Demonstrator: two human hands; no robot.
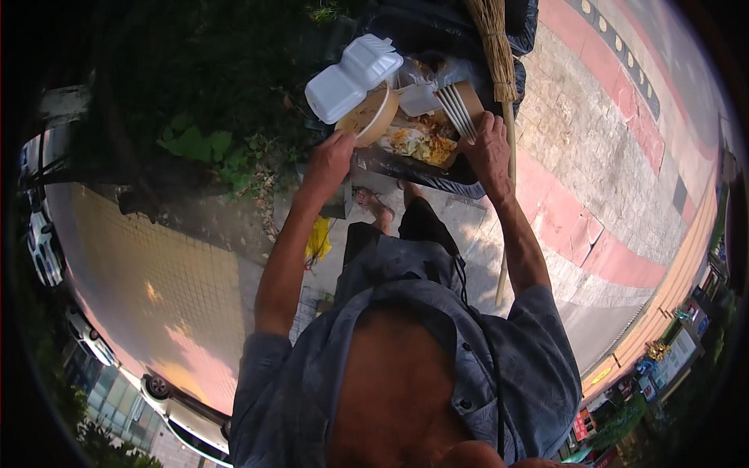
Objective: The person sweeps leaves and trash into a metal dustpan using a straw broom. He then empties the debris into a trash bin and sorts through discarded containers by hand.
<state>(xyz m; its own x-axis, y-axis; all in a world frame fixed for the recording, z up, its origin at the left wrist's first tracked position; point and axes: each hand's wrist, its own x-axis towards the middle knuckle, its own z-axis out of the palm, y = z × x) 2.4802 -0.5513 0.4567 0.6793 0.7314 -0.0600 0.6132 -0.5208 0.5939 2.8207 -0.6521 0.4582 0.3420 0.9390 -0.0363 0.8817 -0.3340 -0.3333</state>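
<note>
Here I see the left hand (pixel 331 160) grasping a round paper bowl (pixel 368 117) — the right hand (pixel 488 148) grips white plastic forks (pixel 456 109) over a food box (pixel 425 140).

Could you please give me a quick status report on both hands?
Left hand grips round paper bowl. Right hand holds white plastic forks over food box. Broom beside right hand.

City street: paved sidewalk (pixel 593 140) (parked cars (pixel 175 402) alongside).

Round tan paper bowl (pixel 368 117) tilted, brown food box (pixel 437 129) open with leftovers, white plastic forks (pixel 456 109) across it
</note>
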